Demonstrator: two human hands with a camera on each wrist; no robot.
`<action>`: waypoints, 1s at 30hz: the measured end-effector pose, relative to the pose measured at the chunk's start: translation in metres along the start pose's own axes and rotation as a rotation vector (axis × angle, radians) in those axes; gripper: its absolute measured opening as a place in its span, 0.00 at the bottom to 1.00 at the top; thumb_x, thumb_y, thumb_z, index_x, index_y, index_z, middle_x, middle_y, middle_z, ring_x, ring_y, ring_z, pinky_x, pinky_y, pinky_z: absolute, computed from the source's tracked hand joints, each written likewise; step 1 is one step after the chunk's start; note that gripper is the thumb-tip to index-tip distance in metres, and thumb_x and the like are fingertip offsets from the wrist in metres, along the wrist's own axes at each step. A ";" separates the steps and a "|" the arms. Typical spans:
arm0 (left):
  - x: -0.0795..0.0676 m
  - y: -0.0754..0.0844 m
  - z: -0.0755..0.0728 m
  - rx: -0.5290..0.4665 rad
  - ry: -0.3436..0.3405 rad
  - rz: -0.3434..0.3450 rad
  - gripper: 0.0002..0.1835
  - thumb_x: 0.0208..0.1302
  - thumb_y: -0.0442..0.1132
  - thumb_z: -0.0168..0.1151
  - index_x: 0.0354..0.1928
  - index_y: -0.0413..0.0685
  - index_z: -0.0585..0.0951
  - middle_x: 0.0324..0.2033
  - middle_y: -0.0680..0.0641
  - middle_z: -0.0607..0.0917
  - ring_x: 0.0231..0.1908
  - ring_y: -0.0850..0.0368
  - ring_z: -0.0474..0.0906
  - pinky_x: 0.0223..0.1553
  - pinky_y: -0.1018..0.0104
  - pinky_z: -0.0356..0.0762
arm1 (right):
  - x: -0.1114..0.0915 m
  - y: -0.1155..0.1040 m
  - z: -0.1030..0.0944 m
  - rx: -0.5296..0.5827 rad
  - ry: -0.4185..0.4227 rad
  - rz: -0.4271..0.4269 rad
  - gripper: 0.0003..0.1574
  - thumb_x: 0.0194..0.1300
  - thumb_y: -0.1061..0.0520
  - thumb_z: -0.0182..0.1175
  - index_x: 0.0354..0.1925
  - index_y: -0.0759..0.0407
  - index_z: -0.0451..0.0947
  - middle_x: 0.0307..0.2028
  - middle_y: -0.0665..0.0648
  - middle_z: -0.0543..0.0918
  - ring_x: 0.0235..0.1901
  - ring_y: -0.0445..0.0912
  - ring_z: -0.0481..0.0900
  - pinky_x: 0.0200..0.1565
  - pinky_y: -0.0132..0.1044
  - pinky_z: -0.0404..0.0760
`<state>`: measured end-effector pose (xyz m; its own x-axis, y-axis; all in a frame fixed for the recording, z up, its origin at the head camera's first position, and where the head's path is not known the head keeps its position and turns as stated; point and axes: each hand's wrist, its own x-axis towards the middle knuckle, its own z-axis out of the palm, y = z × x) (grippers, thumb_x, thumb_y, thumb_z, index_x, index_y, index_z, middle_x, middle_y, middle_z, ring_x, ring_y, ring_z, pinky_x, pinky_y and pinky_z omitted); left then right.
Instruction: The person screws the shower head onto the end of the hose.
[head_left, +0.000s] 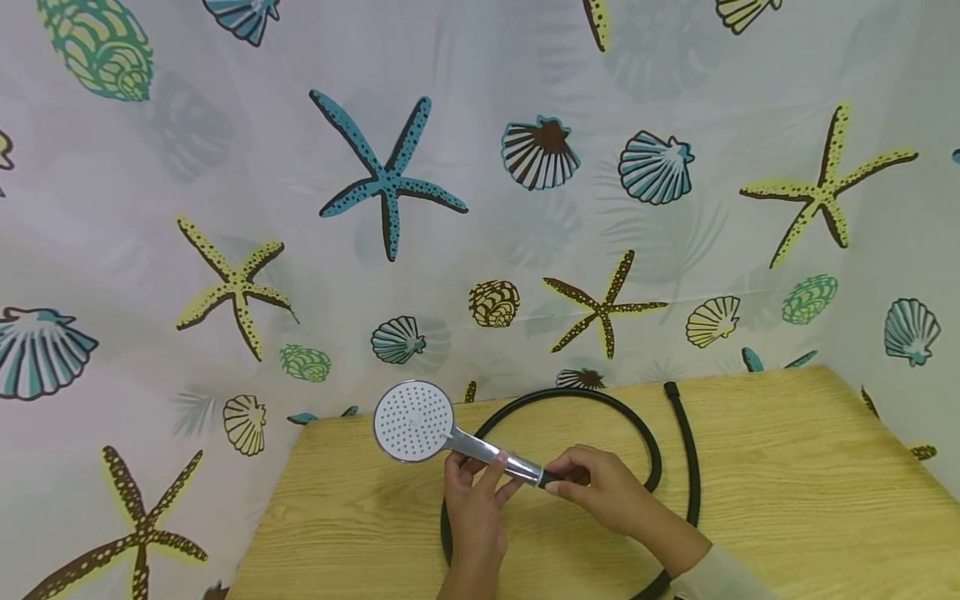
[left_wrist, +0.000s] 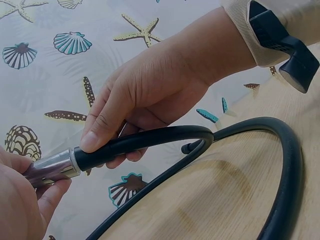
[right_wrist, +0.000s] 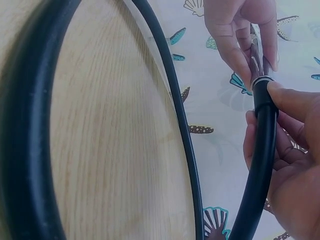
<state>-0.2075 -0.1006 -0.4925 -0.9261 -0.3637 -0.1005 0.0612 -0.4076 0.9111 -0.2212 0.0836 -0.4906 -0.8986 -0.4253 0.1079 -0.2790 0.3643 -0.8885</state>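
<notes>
A chrome shower head point(head_left: 414, 421) with a white, dotted spray face is held above the table, its handle slanting down to the right. My left hand point(head_left: 477, 510) grips that handle from below, thumb across the chrome. At the handle's lower end, my right hand point(head_left: 600, 487) pinches the black end of a shower hose point(left_wrist: 100, 154) between thumb and fingers. In the right wrist view the hose's black collar point(right_wrist: 265, 100) sits right against the silver rim of the handle. From there the hose bends away and loops round over the wood.
The wooden table point(head_left: 360, 500) carries the large hose loop. The hose's other end point(head_left: 671, 390) points toward the back edge. A white curtain point(head_left: 465, 75) printed with starfish and shells hangs behind and at both sides.
</notes>
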 end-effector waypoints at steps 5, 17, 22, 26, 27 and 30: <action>0.000 0.000 0.000 -0.008 -0.003 0.006 0.27 0.58 0.30 0.67 0.58 0.44 0.67 0.41 0.46 0.76 0.42 0.52 0.84 0.44 0.51 0.88 | 0.000 0.001 -0.001 0.011 -0.015 0.005 0.12 0.64 0.47 0.63 0.46 0.46 0.79 0.42 0.47 0.81 0.40 0.41 0.81 0.40 0.29 0.85; 0.000 -0.001 0.000 -0.005 -0.013 0.019 0.27 0.57 0.30 0.67 0.57 0.43 0.67 0.41 0.47 0.76 0.42 0.52 0.84 0.43 0.51 0.88 | 0.000 0.003 -0.002 0.029 -0.028 0.003 0.12 0.64 0.47 0.63 0.46 0.47 0.79 0.42 0.48 0.82 0.40 0.42 0.81 0.41 0.29 0.85; 0.000 -0.001 0.000 -0.010 -0.010 0.019 0.27 0.57 0.30 0.67 0.57 0.44 0.67 0.41 0.47 0.76 0.41 0.52 0.85 0.43 0.51 0.88 | 0.001 0.003 -0.001 0.033 -0.031 0.006 0.13 0.64 0.47 0.63 0.46 0.47 0.80 0.42 0.48 0.82 0.40 0.42 0.81 0.41 0.29 0.85; 0.000 -0.001 0.000 -0.014 -0.010 0.018 0.27 0.58 0.30 0.67 0.57 0.43 0.67 0.41 0.47 0.76 0.41 0.52 0.84 0.44 0.51 0.88 | 0.001 0.002 -0.001 0.038 -0.032 0.007 0.12 0.64 0.47 0.63 0.46 0.47 0.80 0.42 0.48 0.83 0.40 0.42 0.81 0.40 0.30 0.85; 0.000 -0.001 0.001 -0.014 -0.010 0.018 0.27 0.58 0.30 0.67 0.57 0.43 0.67 0.41 0.47 0.76 0.41 0.52 0.84 0.44 0.51 0.88 | 0.001 0.002 -0.001 0.038 -0.032 0.006 0.12 0.64 0.47 0.63 0.46 0.47 0.80 0.42 0.48 0.83 0.40 0.42 0.81 0.40 0.30 0.85; 0.000 -0.001 0.001 -0.016 -0.010 0.015 0.27 0.58 0.30 0.67 0.58 0.43 0.67 0.41 0.47 0.76 0.41 0.52 0.84 0.44 0.51 0.88 | 0.001 0.002 -0.001 0.045 -0.035 0.008 0.12 0.64 0.47 0.63 0.45 0.47 0.80 0.42 0.48 0.83 0.40 0.42 0.81 0.40 0.30 0.85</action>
<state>-0.2078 -0.0997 -0.4927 -0.9288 -0.3612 -0.0827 0.0809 -0.4156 0.9059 -0.2230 0.0852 -0.4920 -0.8881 -0.4516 0.0854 -0.2556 0.3308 -0.9084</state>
